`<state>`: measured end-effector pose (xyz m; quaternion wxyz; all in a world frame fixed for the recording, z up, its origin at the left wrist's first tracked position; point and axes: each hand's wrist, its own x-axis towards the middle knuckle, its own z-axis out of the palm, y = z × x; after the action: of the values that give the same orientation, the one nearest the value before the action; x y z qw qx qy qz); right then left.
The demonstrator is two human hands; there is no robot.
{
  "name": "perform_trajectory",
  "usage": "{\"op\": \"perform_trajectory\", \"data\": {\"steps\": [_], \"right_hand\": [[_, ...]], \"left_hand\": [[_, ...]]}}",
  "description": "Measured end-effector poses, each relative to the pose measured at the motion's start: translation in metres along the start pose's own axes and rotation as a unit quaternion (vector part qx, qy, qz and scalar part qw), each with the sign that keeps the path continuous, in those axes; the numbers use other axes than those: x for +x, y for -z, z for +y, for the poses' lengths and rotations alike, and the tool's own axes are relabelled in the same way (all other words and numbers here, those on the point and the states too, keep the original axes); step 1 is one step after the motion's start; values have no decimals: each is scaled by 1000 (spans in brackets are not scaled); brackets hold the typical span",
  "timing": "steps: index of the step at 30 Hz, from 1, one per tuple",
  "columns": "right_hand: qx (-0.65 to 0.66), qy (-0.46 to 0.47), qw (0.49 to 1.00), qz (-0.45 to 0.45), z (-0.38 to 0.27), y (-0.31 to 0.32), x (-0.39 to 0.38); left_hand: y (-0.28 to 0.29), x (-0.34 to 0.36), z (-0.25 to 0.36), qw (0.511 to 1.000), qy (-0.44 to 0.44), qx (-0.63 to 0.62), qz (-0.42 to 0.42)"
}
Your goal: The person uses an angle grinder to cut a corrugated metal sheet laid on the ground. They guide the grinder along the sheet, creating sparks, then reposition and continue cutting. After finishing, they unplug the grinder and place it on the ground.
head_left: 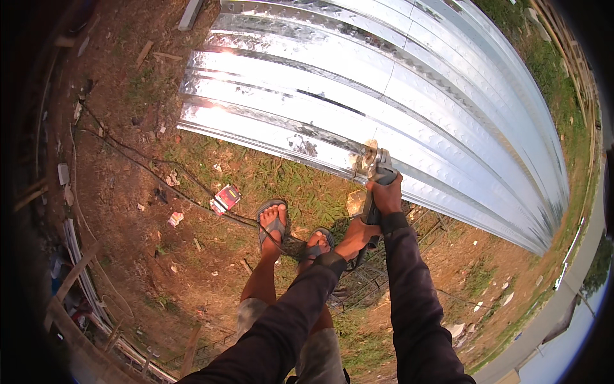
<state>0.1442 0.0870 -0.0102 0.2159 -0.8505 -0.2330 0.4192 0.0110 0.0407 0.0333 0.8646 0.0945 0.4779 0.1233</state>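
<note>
An angle grinder (384, 171) is gripped in both my hands over the near edge of a stack of shiny ribbed metal sheets (281, 81). My right hand (387, 194) wraps round the grinder's body close to its head. Nearer to me, my left hand (357, 239) is closed round the rear of the grinder's dark body. The grinder's head meets the lowest rib of the sheet, where a pale, bright patch (365, 159) partly hides the disc. Whether the disc spins or has cut into the metal, I cannot tell.
A dark cable (137, 153) runs over the grass and dirt toward my sandalled feet (274, 225). A red and white box (226, 198) lies left of them. Thin metal bar framework (371, 281) lies beneath my arms. Planks (77, 269) stand at the left.
</note>
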Motion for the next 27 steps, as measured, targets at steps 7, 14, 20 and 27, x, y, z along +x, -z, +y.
{"op": "perform_trajectory", "data": {"steps": [7,14,20,27], "right_hand": [[30,18,999,-18,-31,30,4],[36,-12,999,-11,-45,46,13],[25,-37,999,-12,-71,40,4],[52,-33,998,-24,-48,29,10]], "left_hand": [[-28,-2,24,995,-30,90,27],[-49,-9,47,998,-58,-29,-24],[-41,-8,60,998,56,-32,-17],[-39,-8,64,998,45,30,37]]}}
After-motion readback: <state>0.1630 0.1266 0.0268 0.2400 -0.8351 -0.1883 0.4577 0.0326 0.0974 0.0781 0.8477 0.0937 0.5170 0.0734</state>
